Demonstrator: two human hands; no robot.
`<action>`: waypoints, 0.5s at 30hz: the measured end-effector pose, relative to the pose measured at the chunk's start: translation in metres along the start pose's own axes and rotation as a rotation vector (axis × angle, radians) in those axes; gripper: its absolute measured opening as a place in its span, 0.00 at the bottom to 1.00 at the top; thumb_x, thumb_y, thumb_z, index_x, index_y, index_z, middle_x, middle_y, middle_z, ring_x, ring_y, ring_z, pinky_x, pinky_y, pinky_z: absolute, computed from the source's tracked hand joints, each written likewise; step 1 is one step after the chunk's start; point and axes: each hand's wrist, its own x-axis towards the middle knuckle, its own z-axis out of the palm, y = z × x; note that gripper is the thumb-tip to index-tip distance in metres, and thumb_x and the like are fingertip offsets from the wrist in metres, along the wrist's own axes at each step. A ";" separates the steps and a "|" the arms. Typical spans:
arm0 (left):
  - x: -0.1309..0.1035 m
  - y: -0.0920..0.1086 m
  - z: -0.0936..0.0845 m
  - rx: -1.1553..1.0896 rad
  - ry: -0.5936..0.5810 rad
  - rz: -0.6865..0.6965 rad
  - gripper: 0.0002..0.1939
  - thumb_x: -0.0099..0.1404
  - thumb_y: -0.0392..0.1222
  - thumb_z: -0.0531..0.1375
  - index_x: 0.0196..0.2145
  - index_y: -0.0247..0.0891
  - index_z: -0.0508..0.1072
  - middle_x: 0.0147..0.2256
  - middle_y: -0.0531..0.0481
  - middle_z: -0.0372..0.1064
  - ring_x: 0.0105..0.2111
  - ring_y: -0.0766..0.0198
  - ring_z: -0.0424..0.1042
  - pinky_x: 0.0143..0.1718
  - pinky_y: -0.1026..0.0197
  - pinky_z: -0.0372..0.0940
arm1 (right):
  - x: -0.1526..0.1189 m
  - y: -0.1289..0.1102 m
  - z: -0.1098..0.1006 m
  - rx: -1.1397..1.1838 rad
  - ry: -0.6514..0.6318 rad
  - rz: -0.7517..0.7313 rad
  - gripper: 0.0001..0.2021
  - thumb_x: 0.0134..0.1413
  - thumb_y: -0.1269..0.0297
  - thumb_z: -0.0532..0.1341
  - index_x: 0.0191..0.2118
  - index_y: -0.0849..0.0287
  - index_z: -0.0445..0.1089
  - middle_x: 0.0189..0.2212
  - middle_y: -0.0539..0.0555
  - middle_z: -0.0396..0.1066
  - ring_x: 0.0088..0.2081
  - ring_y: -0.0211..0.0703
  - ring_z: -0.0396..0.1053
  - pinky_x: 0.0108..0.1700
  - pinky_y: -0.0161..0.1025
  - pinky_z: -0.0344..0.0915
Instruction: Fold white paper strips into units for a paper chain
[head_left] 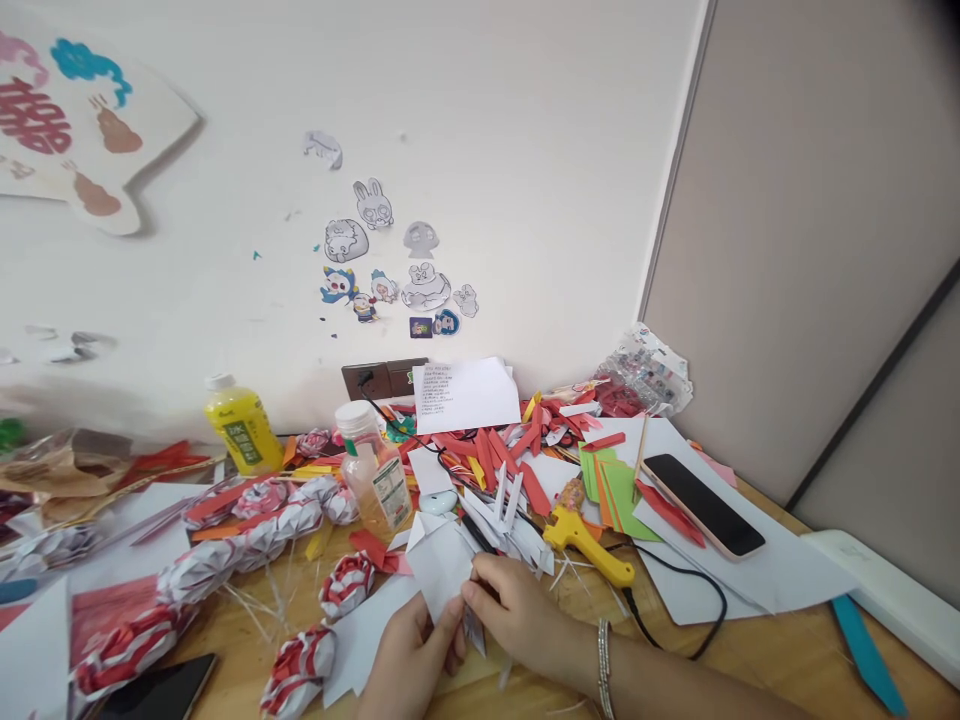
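A piece of folded white paper [437, 556] is held between my two hands near the front of the table, its pointed top facing away from me. My left hand [414, 645] pinches the lower left part of it, thumb on top. On the right side, the fingers of my right hand [517, 612] are closed on the same paper, and a silver bracelet [604, 665] circles that wrist. Just beyond lie folded white paper strips [517, 530] and a dark pen-like object [478, 533]. Red and white folded paper pieces [300, 668] lie left of my hands.
A yellow glue gun [589, 545] with a black cable lies to the right, near a phone [705, 505] on white sheets. Behind stand a yellow drink bottle [244, 425] and a clear bottle [373, 475]. Red paper scraps [491, 455] pile along the wall.
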 end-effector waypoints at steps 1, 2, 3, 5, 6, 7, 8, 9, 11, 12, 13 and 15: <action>0.000 0.001 0.000 -0.001 0.000 -0.007 0.17 0.55 0.51 0.54 0.15 0.39 0.63 0.13 0.56 0.62 0.17 0.64 0.63 0.21 0.65 0.58 | 0.000 0.001 0.000 0.007 -0.003 -0.001 0.10 0.52 0.68 0.51 0.22 0.58 0.52 0.18 0.44 0.53 0.22 0.33 0.53 0.25 0.31 0.47; -0.001 0.001 0.000 -0.008 -0.005 -0.012 0.17 0.55 0.51 0.54 0.15 0.39 0.63 0.14 0.56 0.63 0.17 0.65 0.63 0.21 0.65 0.58 | 0.000 0.001 0.000 0.013 -0.006 -0.003 0.11 0.52 0.68 0.51 0.22 0.58 0.51 0.18 0.44 0.53 0.22 0.33 0.53 0.25 0.31 0.47; -0.001 0.002 0.001 -0.019 -0.008 -0.015 0.17 0.56 0.51 0.54 0.16 0.39 0.64 0.14 0.56 0.63 0.17 0.65 0.63 0.22 0.65 0.59 | 0.000 0.002 0.000 0.016 -0.008 -0.005 0.11 0.52 0.68 0.51 0.22 0.58 0.51 0.18 0.44 0.53 0.22 0.33 0.53 0.24 0.30 0.47; -0.002 0.003 0.001 -0.042 -0.011 -0.013 0.17 0.56 0.50 0.54 0.16 0.38 0.65 0.15 0.56 0.64 0.18 0.65 0.64 0.22 0.66 0.59 | 0.000 0.003 0.001 0.017 -0.006 -0.008 0.11 0.52 0.69 0.51 0.21 0.58 0.50 0.18 0.44 0.53 0.22 0.33 0.53 0.24 0.30 0.47; -0.002 0.003 0.000 -0.050 -0.013 -0.011 0.16 0.55 0.50 0.55 0.16 0.38 0.65 0.15 0.56 0.64 0.18 0.64 0.64 0.23 0.66 0.59 | 0.000 0.003 0.001 0.017 -0.004 -0.011 0.11 0.52 0.68 0.51 0.22 0.58 0.51 0.18 0.44 0.53 0.22 0.33 0.53 0.24 0.30 0.47; -0.002 0.003 0.000 -0.056 -0.013 -0.009 0.16 0.55 0.49 0.55 0.16 0.38 0.65 0.15 0.56 0.64 0.18 0.64 0.64 0.23 0.66 0.59 | 0.000 0.004 0.001 0.019 0.000 -0.014 0.11 0.53 0.68 0.51 0.22 0.58 0.51 0.18 0.44 0.53 0.22 0.33 0.53 0.25 0.30 0.47; -0.002 0.003 0.000 -0.055 -0.011 -0.009 0.16 0.55 0.49 0.55 0.16 0.38 0.65 0.15 0.56 0.64 0.18 0.64 0.64 0.22 0.65 0.59 | 0.000 0.004 0.001 0.021 0.001 -0.014 0.11 0.53 0.68 0.51 0.22 0.58 0.51 0.18 0.44 0.53 0.22 0.33 0.53 0.24 0.30 0.47; -0.001 0.003 0.000 -0.051 -0.008 -0.006 0.16 0.55 0.49 0.55 0.15 0.38 0.65 0.14 0.56 0.64 0.18 0.64 0.63 0.22 0.65 0.59 | 0.001 0.004 0.001 0.025 0.001 -0.012 0.10 0.53 0.68 0.51 0.22 0.58 0.51 0.18 0.44 0.53 0.22 0.33 0.53 0.24 0.30 0.47; -0.002 0.003 0.000 -0.046 0.003 -0.001 0.17 0.54 0.50 0.56 0.14 0.39 0.64 0.13 0.56 0.63 0.17 0.65 0.63 0.21 0.65 0.58 | 0.001 0.004 0.002 0.027 0.000 -0.003 0.11 0.52 0.68 0.51 0.22 0.58 0.51 0.18 0.44 0.52 0.21 0.32 0.52 0.23 0.30 0.46; -0.003 0.004 0.001 -0.053 0.008 0.000 0.17 0.53 0.50 0.57 0.14 0.39 0.64 0.13 0.56 0.62 0.17 0.65 0.62 0.21 0.65 0.58 | 0.001 0.004 0.002 0.027 0.000 0.001 0.12 0.52 0.68 0.52 0.21 0.58 0.50 0.17 0.43 0.51 0.21 0.32 0.51 0.23 0.30 0.45; -0.004 0.004 0.001 -0.075 0.010 0.002 0.17 0.53 0.51 0.57 0.13 0.38 0.65 0.12 0.57 0.62 0.16 0.65 0.61 0.20 0.65 0.57 | 0.001 0.004 0.002 0.027 0.002 0.002 0.12 0.51 0.69 0.52 0.20 0.58 0.48 0.17 0.43 0.50 0.21 0.32 0.50 0.23 0.30 0.45; -0.005 0.002 0.001 -0.165 -0.007 0.009 0.17 0.50 0.52 0.59 0.14 0.37 0.66 0.12 0.56 0.63 0.16 0.65 0.61 0.20 0.65 0.57 | 0.001 0.003 0.001 0.040 0.010 -0.005 0.14 0.50 0.70 0.52 0.19 0.58 0.47 0.16 0.43 0.48 0.20 0.32 0.49 0.23 0.31 0.44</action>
